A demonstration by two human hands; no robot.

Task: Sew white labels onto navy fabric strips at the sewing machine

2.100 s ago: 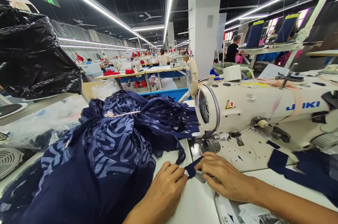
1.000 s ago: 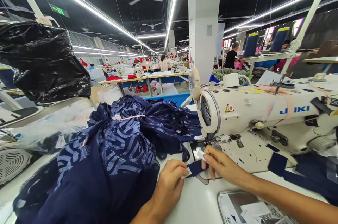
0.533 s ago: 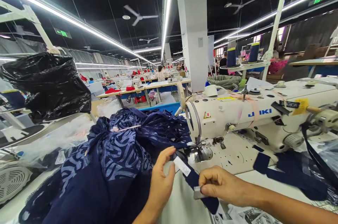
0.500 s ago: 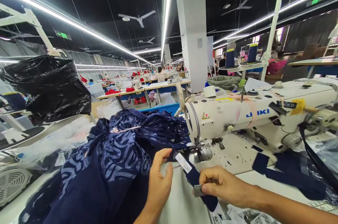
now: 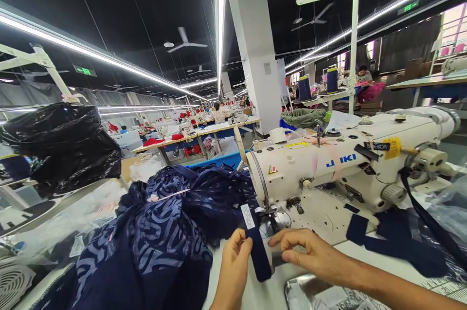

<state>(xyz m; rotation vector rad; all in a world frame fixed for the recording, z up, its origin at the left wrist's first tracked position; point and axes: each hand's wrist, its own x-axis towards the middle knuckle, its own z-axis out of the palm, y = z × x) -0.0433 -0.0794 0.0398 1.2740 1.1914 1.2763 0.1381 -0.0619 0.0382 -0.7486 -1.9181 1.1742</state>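
Observation:
My left hand (image 5: 235, 264) pinches a short navy fabric strip (image 5: 260, 259) along its left edge. A white label (image 5: 247, 216) with dark lettering lies at the strip's upper end, close to the needle area of the white sewing machine (image 5: 310, 164). My right hand (image 5: 308, 254) is just right of the strip, fingers bent and index finger stretched toward it. A small grey piece shows at its thumb and fingertips; its kind is unclear. Left of my hands, a heap of navy patterned garments (image 5: 160, 232) covers the table.
A metal tray (image 5: 292, 288) with printed labels sits at the front, below my right hand. Navy fabric pieces (image 5: 404, 242) lie right of the machine bed. A black plastic bag (image 5: 69, 139) hangs at left. Thread cones (image 5: 332, 80) stand behind the machine; a person (image 5: 364, 76) sits farther back.
The navy strip has passed from my right hand to my left, which has closed on it. It now stands more upright. My right fingers have come off it. The view has shifted slightly.

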